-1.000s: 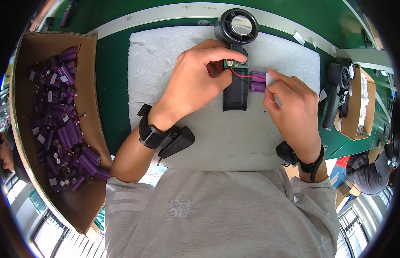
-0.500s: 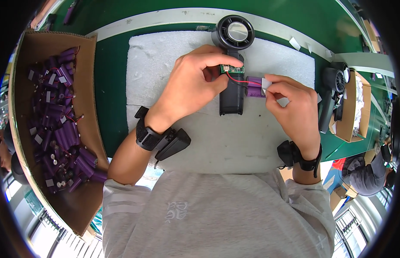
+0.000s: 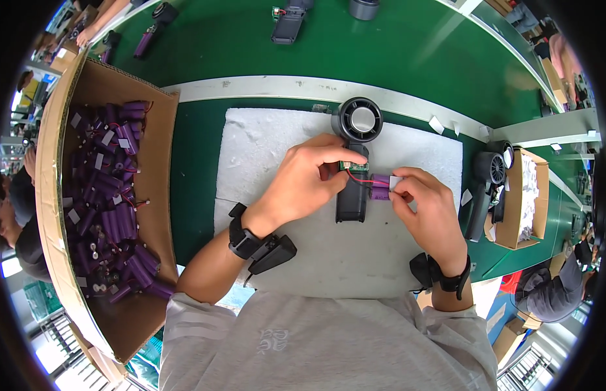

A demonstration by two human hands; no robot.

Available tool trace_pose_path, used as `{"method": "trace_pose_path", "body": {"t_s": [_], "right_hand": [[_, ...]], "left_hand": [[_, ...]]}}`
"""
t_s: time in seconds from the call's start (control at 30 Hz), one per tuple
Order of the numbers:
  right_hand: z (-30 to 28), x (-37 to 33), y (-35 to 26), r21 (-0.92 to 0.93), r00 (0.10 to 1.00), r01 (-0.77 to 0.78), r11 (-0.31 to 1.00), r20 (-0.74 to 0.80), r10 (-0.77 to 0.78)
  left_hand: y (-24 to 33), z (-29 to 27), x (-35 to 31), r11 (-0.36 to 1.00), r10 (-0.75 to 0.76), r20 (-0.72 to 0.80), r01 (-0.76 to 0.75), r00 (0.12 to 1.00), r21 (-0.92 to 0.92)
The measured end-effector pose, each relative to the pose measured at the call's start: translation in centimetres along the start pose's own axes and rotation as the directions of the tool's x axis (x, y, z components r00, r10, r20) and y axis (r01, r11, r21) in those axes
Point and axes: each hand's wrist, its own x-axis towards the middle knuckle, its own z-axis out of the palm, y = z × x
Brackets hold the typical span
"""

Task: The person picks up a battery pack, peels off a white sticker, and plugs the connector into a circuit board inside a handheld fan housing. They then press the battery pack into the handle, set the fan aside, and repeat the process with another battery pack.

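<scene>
A black handheld fan (image 3: 351, 207) lies on a white foam board (image 3: 264, 130), its round head away from me and its handle opened up. My left hand (image 3: 299, 179) is closed around the upper handle, with index finger and thumb at a small green circuit board (image 3: 361, 167). From the board, a red wire runs to a purple battery pack (image 3: 380, 193) just right of the handle. My right hand (image 3: 430, 212) pinches that pack's right end, where a white pad (image 3: 395, 182) shows at the fingertips.
At the left, a deep cardboard box (image 3: 161, 163) holds many purple battery packs (image 3: 124, 221). To the right are more black fans (image 3: 488, 169) and a small carton (image 3: 540, 215) of white pieces. Beyond a pale ledge (image 3: 264, 88), an opened fan handle (image 3: 288, 27) lies on the green table.
The view has shifted, so the board and hands sit lower and more of the far table shows. Both hands keep nearly the same hold on the fan and battery pack.
</scene>
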Motion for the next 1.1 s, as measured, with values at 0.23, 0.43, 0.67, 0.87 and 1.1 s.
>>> {"method": "trace_pose_path", "body": {"t_s": [0.23,0.43,0.67,0.87,1.1], "right_hand": [[-1.0,0.5,0.4,0.065,0.998,-0.052,0.996,0.029,0.051],[-4.8,1.0,4.9,0.570,0.932,0.015,0.821,-0.305,0.194],[-6.3,0.7,4.3,0.812,0.751,0.178,0.556,-0.477,0.457],[0.0,1.2,2.0,0.222,0.985,0.151,0.963,-0.116,-0.127],[1.2,1.1,2.0,0.177,0.976,0.209,0.962,0.018,-0.215]], "left_hand": [[-0.3,0.3,0.8,0.999,0.032,0.037,-0.031,0.999,-0.026],[-0.7,-0.3,0.4,0.999,-0.043,-0.002,0.043,0.999,-0.006],[-0.7,0.0,0.5,1.000,-0.018,0.008,0.018,1.000,0.015],[-0.9,-0.1,0.3,1.000,-0.016,-0.001,0.016,1.000,0.017],[-0.2,-0.1,0.4,0.993,0.005,0.003,-0.005,1.000,0.116]]}}
